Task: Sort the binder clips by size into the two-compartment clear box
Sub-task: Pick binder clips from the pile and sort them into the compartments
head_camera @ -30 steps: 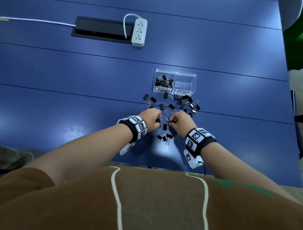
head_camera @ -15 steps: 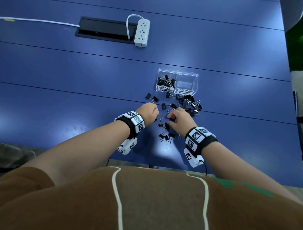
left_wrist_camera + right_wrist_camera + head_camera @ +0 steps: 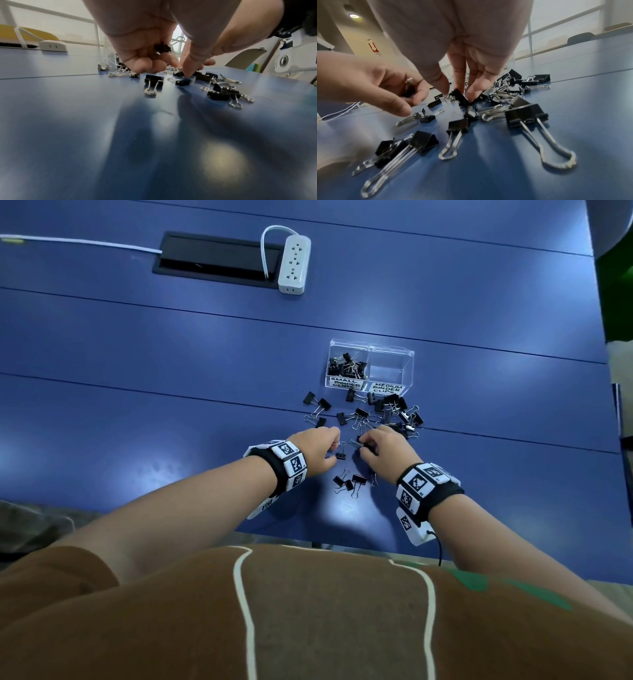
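Note:
The clear two-compartment box (image 3: 391, 361) stands on the blue table; its left half, labelled small, holds several black clips (image 3: 346, 366), and its right half, labelled medium, is bare. Loose black binder clips (image 3: 394, 412) lie scattered in front of it. My left hand (image 3: 334, 448) hovers low over them with small clips (image 3: 162, 48) curled in its palm, thumb and forefinger reaching down (image 3: 178, 67). My right hand (image 3: 363, 448) is just beside it, fingertips pinching a black clip (image 3: 459, 96) in the pile. Larger clips (image 3: 526, 117) lie nearer my wrist.
A white power strip (image 3: 294, 265) and a black cable hatch (image 3: 215, 260) sit far back on the table. A few more clips (image 3: 352, 481) lie between my wrists, close to the table's near edge (image 3: 308, 537).
Both hands have stayed over the same patch of loose clips, shifting only slightly. The right hand's fingers have moved a little farther into the pile.

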`<state>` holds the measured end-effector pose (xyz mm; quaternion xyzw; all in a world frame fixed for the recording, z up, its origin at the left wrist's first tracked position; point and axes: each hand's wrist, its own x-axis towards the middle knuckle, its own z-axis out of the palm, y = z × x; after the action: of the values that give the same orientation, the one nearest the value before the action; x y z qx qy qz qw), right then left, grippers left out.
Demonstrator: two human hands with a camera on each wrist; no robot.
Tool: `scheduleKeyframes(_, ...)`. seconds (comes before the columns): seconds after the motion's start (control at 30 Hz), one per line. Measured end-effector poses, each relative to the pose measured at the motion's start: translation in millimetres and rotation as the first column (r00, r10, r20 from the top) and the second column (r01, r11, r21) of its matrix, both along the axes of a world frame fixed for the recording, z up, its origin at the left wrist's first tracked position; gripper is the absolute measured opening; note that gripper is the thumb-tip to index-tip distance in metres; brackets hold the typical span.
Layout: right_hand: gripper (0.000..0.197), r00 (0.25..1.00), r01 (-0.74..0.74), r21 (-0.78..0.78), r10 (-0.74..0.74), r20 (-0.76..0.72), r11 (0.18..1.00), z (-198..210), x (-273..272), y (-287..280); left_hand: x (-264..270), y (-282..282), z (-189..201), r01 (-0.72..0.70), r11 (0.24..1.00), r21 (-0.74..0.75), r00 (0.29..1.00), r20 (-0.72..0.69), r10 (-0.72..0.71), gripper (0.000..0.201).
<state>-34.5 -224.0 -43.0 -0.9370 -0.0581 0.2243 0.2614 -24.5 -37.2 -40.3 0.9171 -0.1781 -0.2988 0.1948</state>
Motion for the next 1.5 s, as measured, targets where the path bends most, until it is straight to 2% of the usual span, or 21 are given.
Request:
scheduleKeyframes(0.17,0.018,0.995,0.005,0.036,-0.009,0.097,0.999,3.0,-11.2,3.1,1.5,-11.3,-4.8,0.057,0.995,0.077,0.995,0.077,-0.063,0.031)
scheduleKeyframes(0.33,0.017,0.97,-0.244,-0.042,0.244,0.009,0.969,2.5,-38.0,13.8,1.9,-19.4,-10.3,0.066,0.98,0.188,0.989,0.119,-0.09,0.042)
scheduleKeyframes(0.43,0.025,0.954,-0.3,-0.097,0.298,-0.037,0.949,-5.3,-43.6,16.2,2.1,-19.1,-12.6,0.047,0.981,0.188,0.991,0.111,-0.069,0.038)
scheduleKeyframes(0.53,0.021,0.965,-0.263,-0.076,0.262,-0.031,0.962,-9.4,-40.4,14.2,2.8,-18.7,-11.3,0.02,0.986,0.168,0.994,0.1,-0.037,0.034)
scheduleKeyframes(0.63,0.009,0.978,-0.206,-0.002,0.206,-0.011,0.978,-7.9,-33.7,11.6,4.1,-17.3,-10.5,-0.067,0.993,0.101,0.997,0.043,0.063,0.033)
scheduleKeyframes(0.73,0.017,0.995,-0.095,0.08,0.096,-0.003,0.992,-2.1,-25.1,6.1,6.3,-14.3,-9.7,-0.145,0.989,0.019,0.989,-0.021,0.146,0.031)
scheduleKeyframes(0.8,0.015,0.999,-0.04,0.119,0.041,-0.001,0.992,2.7,-21.4,4.2,10.1,-11.8,-7.0,-0.201,0.979,-0.035,0.979,-0.022,0.201,0.029)
scheduleKeyframes(0.87,0.01,0.997,-0.066,0.144,0.07,-0.017,0.987,6.6,-19.7,7.1,18.0,-8.8,-1.3,-0.258,0.963,-0.08,0.966,0.003,0.259,0.028)
scheduleKeyframes(0.97,0.035,0.969,-0.235,0.122,0.242,-0.049,0.964,2.4,-17.7,20.0,35.8,-3.9,8.9,-0.314,0.938,-0.147,0.945,0.048,0.323,0.025)
scheduleKeyframes(1.1,0.039,0.923,-0.379,0.016,0.379,-0.074,0.925,-9.5,-18.5,36.3,64.9,-4.8,23.2,-0.325,0.929,-0.176,0.933,0.104,0.346,0.024)
scheduleKeyframes(1.33,0.029,0.925,-0.376,-0.07,0.37,-0.086,0.924,-16.3,-17.2,42.8,114.0,-21.0,34.4,-0.318,0.945,-0.082,0.931,0.164,0.327,0.027)
scheduleKeyframes(1.5,0.013,0.975,-0.201,0.0,0.2,-0.092,0.98,-3.6,-0.9,34.7,123.8,-23.2,34.5,-0.297,0.95,-0.097,0.936,0.168,0.309,0.031)
